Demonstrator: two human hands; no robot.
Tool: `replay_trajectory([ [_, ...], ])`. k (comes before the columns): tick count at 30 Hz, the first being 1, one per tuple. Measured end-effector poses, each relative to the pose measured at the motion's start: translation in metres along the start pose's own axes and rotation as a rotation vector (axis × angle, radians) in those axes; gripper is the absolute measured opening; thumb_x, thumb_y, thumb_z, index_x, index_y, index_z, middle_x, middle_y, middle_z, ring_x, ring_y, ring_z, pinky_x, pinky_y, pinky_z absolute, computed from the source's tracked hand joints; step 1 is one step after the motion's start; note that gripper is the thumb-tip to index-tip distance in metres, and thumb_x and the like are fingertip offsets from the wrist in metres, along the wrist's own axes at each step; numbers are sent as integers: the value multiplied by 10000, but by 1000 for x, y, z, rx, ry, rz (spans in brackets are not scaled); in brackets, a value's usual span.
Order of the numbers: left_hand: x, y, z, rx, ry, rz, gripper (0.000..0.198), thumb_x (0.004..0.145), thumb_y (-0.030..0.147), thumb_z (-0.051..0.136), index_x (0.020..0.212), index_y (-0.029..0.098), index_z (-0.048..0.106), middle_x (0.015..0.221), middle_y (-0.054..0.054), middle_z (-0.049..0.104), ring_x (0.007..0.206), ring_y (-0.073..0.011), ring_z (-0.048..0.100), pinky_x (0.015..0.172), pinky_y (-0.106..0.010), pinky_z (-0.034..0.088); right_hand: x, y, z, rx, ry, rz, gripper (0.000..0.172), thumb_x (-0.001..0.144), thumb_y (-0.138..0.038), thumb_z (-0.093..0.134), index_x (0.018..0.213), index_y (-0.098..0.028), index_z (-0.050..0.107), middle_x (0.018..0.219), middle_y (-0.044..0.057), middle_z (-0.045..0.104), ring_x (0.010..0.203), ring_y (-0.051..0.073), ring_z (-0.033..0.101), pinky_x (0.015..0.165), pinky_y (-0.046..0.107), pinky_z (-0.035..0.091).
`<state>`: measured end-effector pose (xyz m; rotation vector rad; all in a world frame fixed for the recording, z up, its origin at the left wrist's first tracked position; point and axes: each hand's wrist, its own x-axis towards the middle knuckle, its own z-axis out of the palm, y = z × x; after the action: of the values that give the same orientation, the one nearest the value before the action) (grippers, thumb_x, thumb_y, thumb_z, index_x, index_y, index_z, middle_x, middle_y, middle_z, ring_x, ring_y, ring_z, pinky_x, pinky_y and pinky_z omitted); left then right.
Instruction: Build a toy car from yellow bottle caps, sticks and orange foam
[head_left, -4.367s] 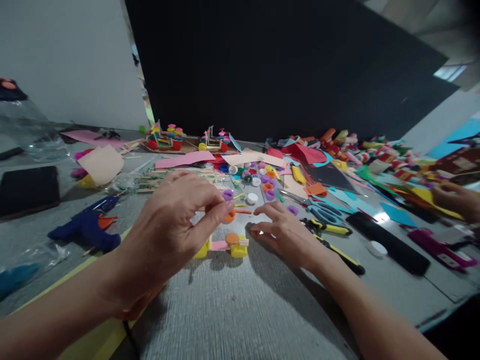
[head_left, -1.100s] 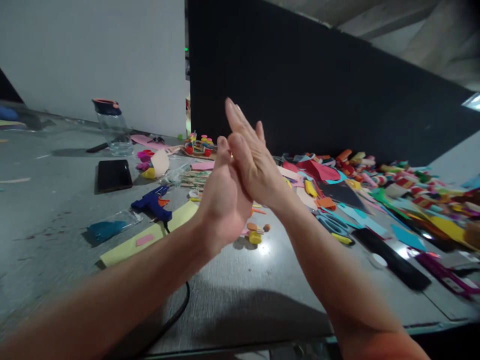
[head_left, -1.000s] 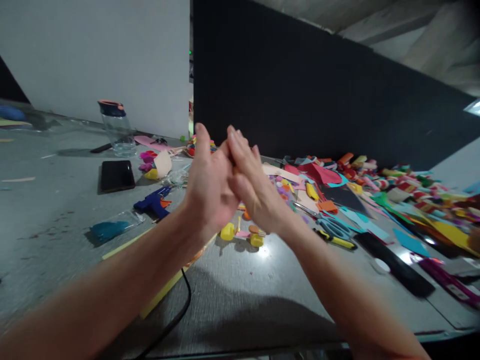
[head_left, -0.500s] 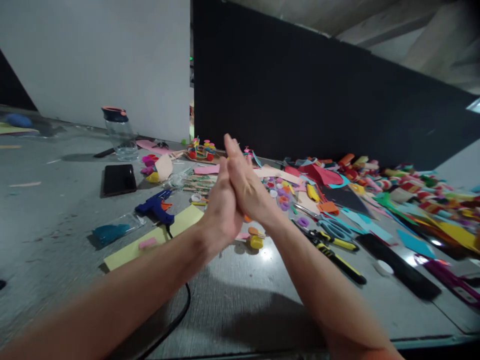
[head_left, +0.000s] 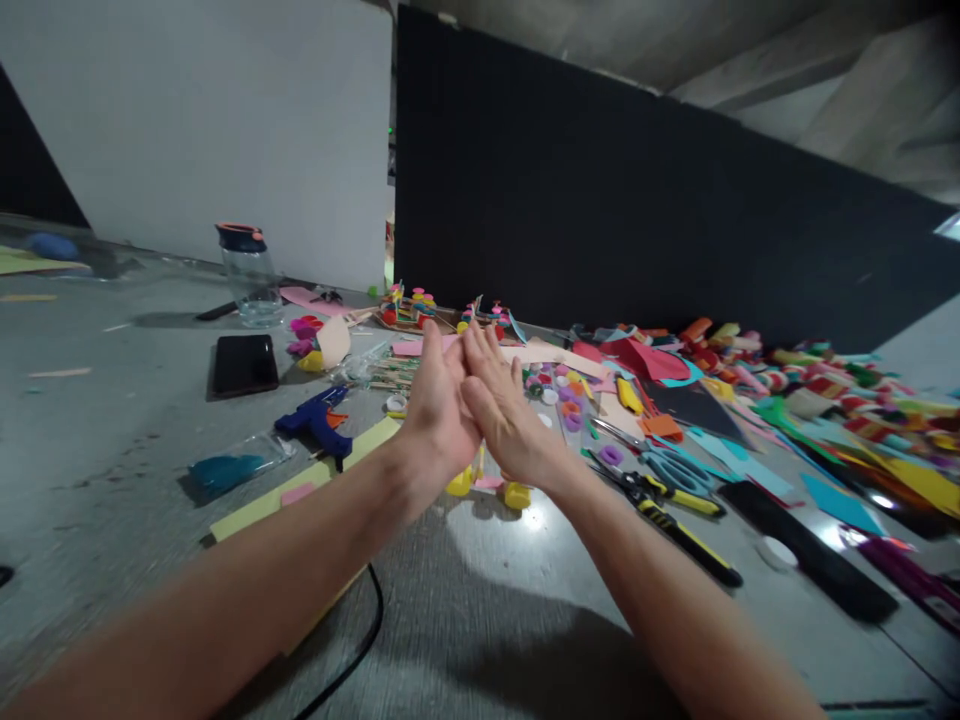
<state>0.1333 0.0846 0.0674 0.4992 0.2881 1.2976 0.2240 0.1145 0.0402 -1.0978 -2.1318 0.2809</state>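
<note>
Above the middle of the grey table (head_left: 150,560), my left hand (head_left: 439,410) and my right hand (head_left: 510,415) touch each other, palms turned inward. The fingers of both are stretched out, and the right hand lies partly over the left. I see no object between them, though the space between the palms is hidden. Just below and behind the hands are yellow round pieces (head_left: 517,495), partly covered. A pale yellow sheet (head_left: 255,515) lies beside my left forearm, with a blue glue gun (head_left: 319,425) above it.
A phone (head_left: 245,364) and a bottle (head_left: 251,280) stand to the left. Right of the hands are scissors (head_left: 679,470), black-and-yellow pliers (head_left: 690,540) and a black bar (head_left: 810,550). Coloured craft pieces (head_left: 652,355) pile up towards the dark panel (head_left: 637,190).
My hands have tilted lower and opened slightly, the right one now lying more across the left. The view has shifted a little, and more yellow pieces show below the hands.
</note>
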Motion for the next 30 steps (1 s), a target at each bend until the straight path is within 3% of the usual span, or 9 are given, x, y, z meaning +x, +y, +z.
replay_trajectory([
  [3,4,-4,-4,-8,16,-35,491,1060,448,283,1375,238,596,1461,-63,611,1395,-219,520,1152,-356,417,0,11,5,-91,70,-8,642,1048,-612,212,1601,-296,284,1690,-15,153,1571,198,17,1239,559,-78],
  [7,10,-13,-14,25,79,-151,360,1060,312,371,1171,172,683,1181,-121,735,1178,-215,668,1069,-339,498,8,46,1,-131,186,128,535,1034,-568,378,1444,-268,547,1651,89,298,1559,358,64,1126,753,-131],
  [9,13,-16,-18,42,122,-185,317,1057,244,387,1074,154,690,1019,-116,736,1021,-185,706,1018,-307,528,5,63,-5,-128,223,148,481,1028,-521,428,1350,-229,634,1615,130,362,1541,392,149,1131,776,-70],
  [11,14,-18,-19,50,139,-198,266,1043,178,417,1042,143,681,931,-88,713,896,-166,705,946,-313,563,-4,71,-14,-106,243,128,437,1033,-463,432,1280,-204,683,1575,148,427,1509,371,271,1177,733,86],
  [14,14,-20,-19,63,132,-196,210,1011,97,461,1008,125,669,903,-55,698,828,-149,686,852,-319,583,-24,67,-25,-45,248,66,378,1037,-400,447,1224,-214,718,1502,142,525,1404,300,475,1157,597,350],
  [16,13,-20,-19,83,117,-187,246,991,44,457,910,125,676,857,-49,690,796,-127,674,856,-278,564,-37,59,-30,-8,245,15,324,1027,-367,492,1207,-236,727,1473,125,559,1356,268,534,1125,537,423],
  [19,12,-22,-20,134,89,-171,313,967,-8,452,799,133,674,825,-60,696,764,-107,669,869,-236,536,-50,52,-30,29,252,-61,264,1014,-317,542,1194,-276,731,1457,92,576,1350,239,539,1116,501,445],
  [23,11,-24,-26,220,51,-188,276,951,-19,476,853,131,686,834,-64,716,728,-125,683,801,-274,550,-58,56,-24,65,294,-109,246,994,-254,583,1198,-277,719,1420,95,603,1326,228,558,1110,503,449],
  [30,9,-31,-36,381,15,-221,187,986,190,581,852,155,706,780,-45,694,726,-142,679,780,-294,533,-65,57,-27,82,343,-117,133,938,-212,661,1027,-279,734,1317,73,668,1197,237,634,1023,495,509],
])
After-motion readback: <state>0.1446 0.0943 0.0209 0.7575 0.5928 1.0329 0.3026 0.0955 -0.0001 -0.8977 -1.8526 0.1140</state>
